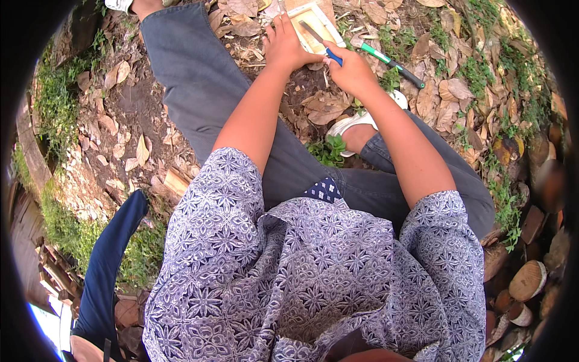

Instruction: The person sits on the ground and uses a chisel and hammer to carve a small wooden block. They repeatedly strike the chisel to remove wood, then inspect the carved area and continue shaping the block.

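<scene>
A shallow, pale wooden box (316,25) with a raised rim lies near the top, partly cut off by the picture's edge. My left hand (283,45) rests against its left side, fingers apart and the thumb stretched toward my right hand. Closed round a blue handle, my right hand (351,71) holds a knife (312,31), whose narrow dark blade reaches over the box's inside. The exact kind of blade is hard to make out. Just right of that hand, a long tool (392,64) with a green and black handle lies on the ground.
Dry leaves (325,107) and small green plants cover the soil. My outstretched leg (190,78) and bent leg (464,175) flank the work spot. Stones and cut wood (528,280) are heaped at right. A navy-clad limb (108,259) of another person shows at lower left.
</scene>
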Demonstrator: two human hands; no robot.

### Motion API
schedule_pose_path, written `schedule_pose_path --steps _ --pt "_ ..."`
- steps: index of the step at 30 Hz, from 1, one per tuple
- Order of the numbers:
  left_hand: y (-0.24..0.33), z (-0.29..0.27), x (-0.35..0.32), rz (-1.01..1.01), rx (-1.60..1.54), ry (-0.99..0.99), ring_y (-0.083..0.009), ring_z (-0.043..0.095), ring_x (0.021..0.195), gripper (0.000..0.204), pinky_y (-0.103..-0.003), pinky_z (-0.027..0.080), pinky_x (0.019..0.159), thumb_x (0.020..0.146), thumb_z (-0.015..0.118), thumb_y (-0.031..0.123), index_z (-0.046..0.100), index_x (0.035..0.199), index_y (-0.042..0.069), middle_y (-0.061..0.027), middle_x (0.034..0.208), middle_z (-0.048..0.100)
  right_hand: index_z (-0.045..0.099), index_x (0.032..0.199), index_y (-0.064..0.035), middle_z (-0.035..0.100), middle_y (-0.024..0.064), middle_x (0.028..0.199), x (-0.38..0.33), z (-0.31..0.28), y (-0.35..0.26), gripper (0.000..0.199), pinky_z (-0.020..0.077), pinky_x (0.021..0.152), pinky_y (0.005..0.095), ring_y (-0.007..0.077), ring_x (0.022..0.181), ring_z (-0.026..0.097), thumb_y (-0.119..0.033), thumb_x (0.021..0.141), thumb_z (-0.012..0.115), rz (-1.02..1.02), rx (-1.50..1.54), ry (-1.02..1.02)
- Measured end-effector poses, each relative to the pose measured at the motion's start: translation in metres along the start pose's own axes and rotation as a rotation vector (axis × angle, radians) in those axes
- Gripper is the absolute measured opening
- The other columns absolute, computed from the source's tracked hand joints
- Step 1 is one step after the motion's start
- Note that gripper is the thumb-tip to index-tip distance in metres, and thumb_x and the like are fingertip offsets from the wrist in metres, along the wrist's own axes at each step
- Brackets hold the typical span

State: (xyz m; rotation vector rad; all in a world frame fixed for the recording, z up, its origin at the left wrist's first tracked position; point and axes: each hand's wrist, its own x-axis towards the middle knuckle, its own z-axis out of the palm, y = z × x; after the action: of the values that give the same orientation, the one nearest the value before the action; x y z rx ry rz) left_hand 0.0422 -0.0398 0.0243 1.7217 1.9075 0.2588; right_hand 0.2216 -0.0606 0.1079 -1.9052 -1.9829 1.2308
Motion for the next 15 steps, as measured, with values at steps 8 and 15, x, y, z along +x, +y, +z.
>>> schedule_pose_path --steps 8,15 --pt "0.006 -0.003 0.000 -0.005 -0.003 0.029 -0.0487 0.023 0.151 0.154 -0.059 0.031 0.119 0.047 0.098 0.060 0.014 0.160 -0.001 -0.0226 0.164 0.023 0.058 0.146 -0.0288 0.072 0.0223 0.114 0.005 0.004 -0.022 0.051 0.0554 0.093 0.0441 0.0345 0.105 0.071 -0.019 0.096 0.061 0.063 -0.053 -0.016" --pt "0.008 -0.002 0.000 0.021 -0.027 0.046 -0.0481 0.024 0.150 0.150 -0.059 0.033 0.118 0.047 0.098 0.057 0.017 0.160 0.000 -0.0220 0.163 0.026 0.058 0.147 -0.0278 0.072 0.0184 0.116 -0.009 0.001 -0.001 0.049 0.0545 0.095 0.0452 0.0361 0.107 0.070 -0.021 0.098 0.059 0.034 0.033 -0.062"
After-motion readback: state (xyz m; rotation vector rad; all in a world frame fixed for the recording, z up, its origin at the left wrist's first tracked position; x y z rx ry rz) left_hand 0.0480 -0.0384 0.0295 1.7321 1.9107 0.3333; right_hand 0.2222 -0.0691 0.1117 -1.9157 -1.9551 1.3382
